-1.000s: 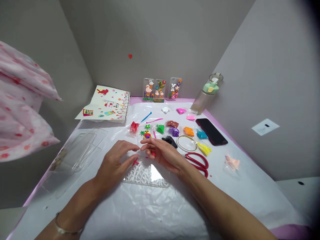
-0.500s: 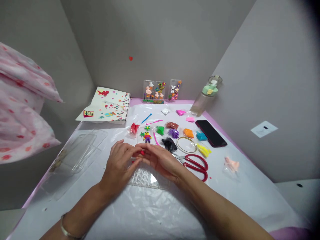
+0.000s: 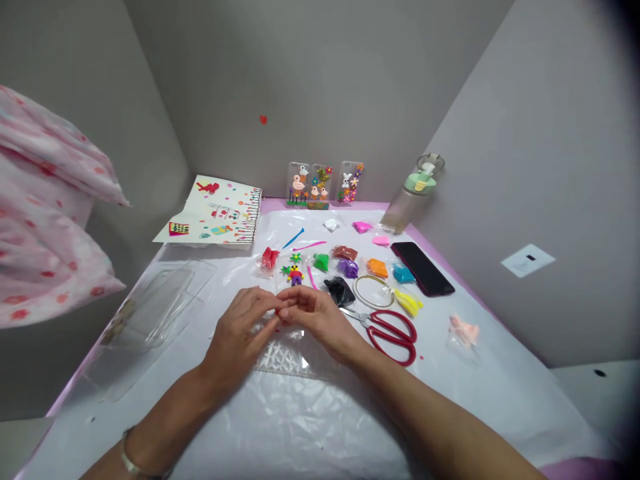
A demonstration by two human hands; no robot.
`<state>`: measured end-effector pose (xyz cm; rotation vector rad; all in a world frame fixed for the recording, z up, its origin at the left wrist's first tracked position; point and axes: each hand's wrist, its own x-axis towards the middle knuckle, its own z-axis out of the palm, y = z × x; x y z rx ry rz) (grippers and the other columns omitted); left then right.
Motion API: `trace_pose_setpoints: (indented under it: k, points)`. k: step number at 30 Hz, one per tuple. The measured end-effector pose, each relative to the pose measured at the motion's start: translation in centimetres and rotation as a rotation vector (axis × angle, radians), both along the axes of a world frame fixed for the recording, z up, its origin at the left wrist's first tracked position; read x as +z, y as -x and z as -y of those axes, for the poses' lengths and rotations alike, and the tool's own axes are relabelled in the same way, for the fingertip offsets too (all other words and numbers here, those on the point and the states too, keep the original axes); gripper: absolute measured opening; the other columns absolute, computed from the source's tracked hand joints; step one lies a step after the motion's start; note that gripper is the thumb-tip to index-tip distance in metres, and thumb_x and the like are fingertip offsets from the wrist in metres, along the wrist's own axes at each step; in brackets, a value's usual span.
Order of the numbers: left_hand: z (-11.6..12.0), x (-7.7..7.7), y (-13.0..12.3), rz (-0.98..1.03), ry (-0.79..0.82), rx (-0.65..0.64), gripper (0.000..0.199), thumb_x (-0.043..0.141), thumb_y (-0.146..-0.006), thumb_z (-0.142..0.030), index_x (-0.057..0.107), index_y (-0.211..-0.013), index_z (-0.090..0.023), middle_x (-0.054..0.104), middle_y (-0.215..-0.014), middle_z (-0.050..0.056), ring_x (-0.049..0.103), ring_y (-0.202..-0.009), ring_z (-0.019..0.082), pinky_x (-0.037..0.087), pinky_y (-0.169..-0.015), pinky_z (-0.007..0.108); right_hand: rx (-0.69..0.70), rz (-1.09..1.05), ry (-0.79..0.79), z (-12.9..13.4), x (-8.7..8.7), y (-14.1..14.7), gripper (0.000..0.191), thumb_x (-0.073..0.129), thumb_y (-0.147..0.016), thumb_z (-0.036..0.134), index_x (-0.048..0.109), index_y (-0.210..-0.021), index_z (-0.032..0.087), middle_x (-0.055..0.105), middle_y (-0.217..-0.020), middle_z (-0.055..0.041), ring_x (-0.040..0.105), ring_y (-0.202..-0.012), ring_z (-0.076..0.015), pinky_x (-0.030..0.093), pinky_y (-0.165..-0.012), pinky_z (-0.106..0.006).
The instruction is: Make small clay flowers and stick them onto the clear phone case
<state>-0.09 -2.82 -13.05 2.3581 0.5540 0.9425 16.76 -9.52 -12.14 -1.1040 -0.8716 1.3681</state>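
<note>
My left hand and my right hand meet at the fingertips above the table. Pinched between them is a small piece of red clay, mostly hidden by the fingers. Both hands are closed on it. Under them lies a clear textured plastic sheet or case, partly covered. Just beyond the fingertips is a small clay figure with a red top and purple trousers, beside green clay leaves. Red-handled scissors lie to the right of my right hand.
Behind the hands lie bagged clay lumps, among them red, purple and black, plus a blue modelling tool. A phone and bottle stand right. Clear cases and a decorated notebook lie left.
My right hand's fingers have curled in, and its thumb now shows against the left fingertips. The red clay is more covered than before. The things on the table stay put.
</note>
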Motion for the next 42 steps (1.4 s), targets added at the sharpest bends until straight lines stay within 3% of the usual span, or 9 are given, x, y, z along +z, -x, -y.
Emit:
trace_pose_setpoints:
  k: [6, 14, 28, 31, 34, 38, 42]
  points:
    - [-0.3, 0.1, 0.2, 0.000, 0.007, 0.042, 0.013, 0.060, -0.095, -0.021, 0.063, -0.107, -0.024, 0.068, -0.105, 0.006, 0.058, -0.106, 0.025, 0.047, -0.093, 0.041, -0.042, 0.003, -0.004, -0.2, 0.0, -0.2, 0.034, 0.085, -0.069, 0.032, 0.069, -0.096, 0.017, 0.071, -0.078, 0.0000, 0.064, -0.068, -0.0127, 0.049, -0.073, -0.029]
    - [-0.2, 0.3, 0.3, -0.004, 0.062, -0.003, 0.011, 0.059, -0.095, -0.018, 0.064, -0.103, -0.024, 0.068, -0.103, 0.005, 0.059, -0.105, 0.023, 0.047, -0.094, 0.038, -0.052, 0.022, -0.006, 0.0, 0.4, 0.0, 0.027, 0.082, -0.071, 0.028, 0.069, -0.092, 0.016, 0.069, -0.072, 0.0015, 0.062, -0.064, -0.0109, 0.047, -0.068, -0.025]
    - [0.2, 0.5, 0.1, -0.033, 0.028, 0.058, 0.011, 0.053, -0.088, -0.012, 0.055, -0.085, -0.022, 0.058, -0.083, 0.002, 0.056, -0.084, 0.020, 0.046, -0.077, 0.034, 0.028, 0.064, -0.055, 0.0, 0.1, 0.3, 0.024, 0.078, -0.076, 0.030, 0.066, -0.091, 0.017, 0.066, -0.076, 0.0018, 0.061, -0.065, -0.0108, 0.046, -0.066, -0.025]
    - [-0.1, 0.9, 0.3, 0.004, 0.155, 0.140, 0.008, 0.056, -0.090, -0.017, 0.056, -0.084, -0.022, 0.059, -0.085, 0.001, 0.058, -0.083, 0.018, 0.045, -0.077, 0.032, 0.082, 0.050, -0.059, 0.4, 0.8, 0.3, 0.025, 0.077, -0.078, 0.029, 0.066, -0.097, 0.017, 0.065, -0.075, 0.0027, 0.060, -0.066, -0.0101, 0.046, -0.066, -0.024]
    - [-0.7, 1.2, 0.5, 0.108, 0.391, 0.218, 0.006, 0.061, -0.090, -0.027, 0.062, -0.088, -0.022, 0.063, -0.089, 0.001, 0.062, -0.086, 0.018, 0.048, -0.082, 0.033, 0.167, -0.001, -0.038, 0.8, 1.5, 0.1, 0.022, 0.076, -0.079, 0.029, 0.068, -0.096, 0.018, 0.066, -0.073, 0.0027, 0.062, -0.064, -0.0103, 0.048, -0.067, -0.025]
    - [-1.2, 1.0, 0.5, 0.176, 0.775, 0.128, 0.018, 0.068, -0.087, -0.038, 0.069, -0.098, -0.024, 0.071, -0.086, 0.000, 0.068, -0.083, 0.018, 0.053, -0.080, 0.031, 0.154, -0.039, -0.006, 0.8, 1.3, -0.2, 0.017, 0.075, -0.080, 0.029, 0.073, -0.091, 0.016, 0.071, -0.075, -0.0009, 0.066, -0.070, -0.0124, 0.051, -0.078, -0.030]
    - [-1.2, 0.5, 0.5, 0.208, 0.964, 0.085, 0.023, 0.074, -0.085, -0.038, 0.073, -0.103, -0.026, 0.076, -0.094, 0.001, 0.071, -0.089, 0.018, 0.055, -0.085, 0.030, 0.100, -0.097, 0.007, 0.5, 0.8, -0.6, 0.017, 0.077, -0.077, 0.027, 0.075, -0.091, 0.017, 0.073, -0.078, -0.0006, 0.067, -0.074, -0.0123, 0.050, -0.085, -0.031]
